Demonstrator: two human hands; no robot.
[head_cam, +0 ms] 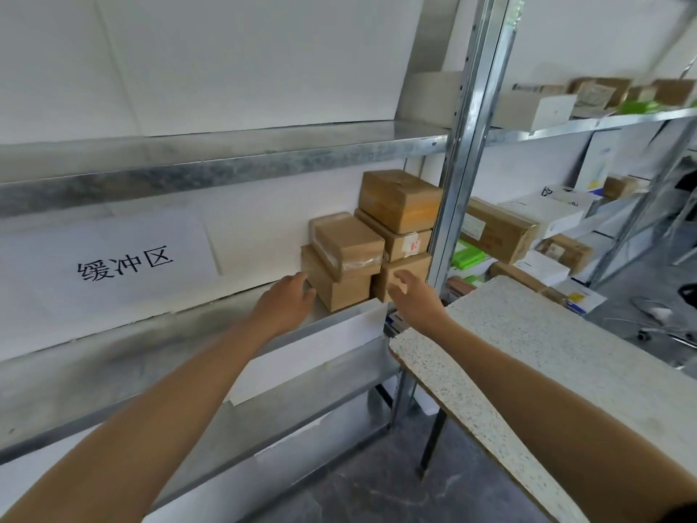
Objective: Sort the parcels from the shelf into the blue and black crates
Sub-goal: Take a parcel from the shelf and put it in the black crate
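Parcels (371, 239): five brown cardboard boxes, stacked in two columns at the right end of the shelf (94, 390), close against the upright post (458, 205).
Left column: upper left box (349, 243) set askew on lower left box (341, 286), overhanging it toward the front.
Right column: top right box (399, 200) on labelled middle box (405, 241) on bottom right box (411, 264), each turned slightly off the one beneath.
Left hand (286, 300): fingers extended at the left face of the lower left box; contact cannot be told for certain; nothing gripped.
Right hand (411, 292): fingers spread and loosely bent, held in front of the bottom right box; nothing gripped.
Crates: blue and black, not in view.
Table (547, 334): speckled top, just right of the hands, under the right forearm.
Step judged: two-handed reach for the stack; no parcel lifted yet.
Risk, toppling: if a bottom box is drawn out first, the skewed boxes above are likely to be tipped off the shelf.
Risk, snagging: the post and table edge may be struck by a box swung out rightward.
Risk, missorting: labels are mostly turned away, so a wrong crate could be chosen.
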